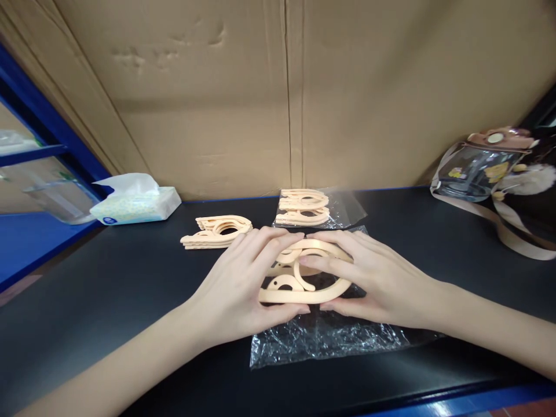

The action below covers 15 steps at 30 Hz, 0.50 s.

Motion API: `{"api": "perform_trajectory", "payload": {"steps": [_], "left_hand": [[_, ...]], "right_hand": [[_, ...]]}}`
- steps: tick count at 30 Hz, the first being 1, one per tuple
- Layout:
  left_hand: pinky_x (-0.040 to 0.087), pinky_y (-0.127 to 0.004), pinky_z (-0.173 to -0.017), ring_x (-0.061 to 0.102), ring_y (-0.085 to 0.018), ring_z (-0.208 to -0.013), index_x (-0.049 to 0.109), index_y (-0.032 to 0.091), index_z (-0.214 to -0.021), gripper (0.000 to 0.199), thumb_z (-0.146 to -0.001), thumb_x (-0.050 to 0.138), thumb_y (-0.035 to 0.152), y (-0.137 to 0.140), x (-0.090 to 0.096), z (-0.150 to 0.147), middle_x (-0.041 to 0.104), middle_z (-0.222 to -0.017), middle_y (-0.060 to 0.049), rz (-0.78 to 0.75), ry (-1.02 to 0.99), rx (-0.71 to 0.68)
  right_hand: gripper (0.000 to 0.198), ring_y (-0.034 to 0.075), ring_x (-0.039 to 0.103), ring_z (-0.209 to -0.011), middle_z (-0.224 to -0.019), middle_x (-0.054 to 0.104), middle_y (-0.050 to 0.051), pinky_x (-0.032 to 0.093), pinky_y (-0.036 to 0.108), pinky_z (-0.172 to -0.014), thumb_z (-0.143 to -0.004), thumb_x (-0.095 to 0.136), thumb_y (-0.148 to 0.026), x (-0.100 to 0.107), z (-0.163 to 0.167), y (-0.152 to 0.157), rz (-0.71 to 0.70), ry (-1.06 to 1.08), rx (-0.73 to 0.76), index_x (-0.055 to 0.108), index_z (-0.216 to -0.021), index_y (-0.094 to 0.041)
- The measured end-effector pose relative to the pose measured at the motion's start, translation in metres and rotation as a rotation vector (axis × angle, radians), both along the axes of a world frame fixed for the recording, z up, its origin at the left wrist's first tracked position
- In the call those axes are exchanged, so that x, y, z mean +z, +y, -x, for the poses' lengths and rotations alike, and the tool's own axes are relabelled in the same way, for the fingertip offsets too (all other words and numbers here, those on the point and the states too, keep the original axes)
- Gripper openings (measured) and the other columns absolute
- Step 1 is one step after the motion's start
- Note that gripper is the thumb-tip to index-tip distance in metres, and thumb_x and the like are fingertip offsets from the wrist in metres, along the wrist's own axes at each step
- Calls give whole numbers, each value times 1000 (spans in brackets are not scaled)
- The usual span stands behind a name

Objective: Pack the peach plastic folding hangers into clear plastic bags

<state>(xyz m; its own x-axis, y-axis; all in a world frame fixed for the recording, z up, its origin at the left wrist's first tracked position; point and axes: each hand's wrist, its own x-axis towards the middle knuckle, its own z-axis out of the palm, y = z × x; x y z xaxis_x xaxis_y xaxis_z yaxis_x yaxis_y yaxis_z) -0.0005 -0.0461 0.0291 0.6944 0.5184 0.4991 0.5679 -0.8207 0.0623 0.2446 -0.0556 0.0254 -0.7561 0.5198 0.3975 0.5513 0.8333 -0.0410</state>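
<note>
Centre of frame: a cream folded hanger (304, 296), long axis running left to right, gripped between left hand (252, 269) and right hand (376, 272), above a clear bag (321, 343).

Can't see the left end of the cream folding hanger (299, 297), buried behind the left hand (243, 281), or bits of its right curve under the right hand (382, 275). Can't read the blue logo (110, 220) on the tissue pack (143, 209), way too tiny. Can't follow the water bottle strap (519, 242) past the right edge either.
</note>
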Motion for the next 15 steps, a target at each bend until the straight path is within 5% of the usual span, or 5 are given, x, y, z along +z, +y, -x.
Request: {"api": "perform_trajectory", "payload": {"steps": [15], "left_hand": [[41,-39,-95,50,-26,-113,38,19,-133,70,-78,68,50,0,-2,-1,50,-125,-11,18,17,-32]], "right_hand": [[46,23,46,-118,-130,48,11,42,36,-90,-85,61,-34,0,1,0,76,40,28,50,-129,-26]]}}
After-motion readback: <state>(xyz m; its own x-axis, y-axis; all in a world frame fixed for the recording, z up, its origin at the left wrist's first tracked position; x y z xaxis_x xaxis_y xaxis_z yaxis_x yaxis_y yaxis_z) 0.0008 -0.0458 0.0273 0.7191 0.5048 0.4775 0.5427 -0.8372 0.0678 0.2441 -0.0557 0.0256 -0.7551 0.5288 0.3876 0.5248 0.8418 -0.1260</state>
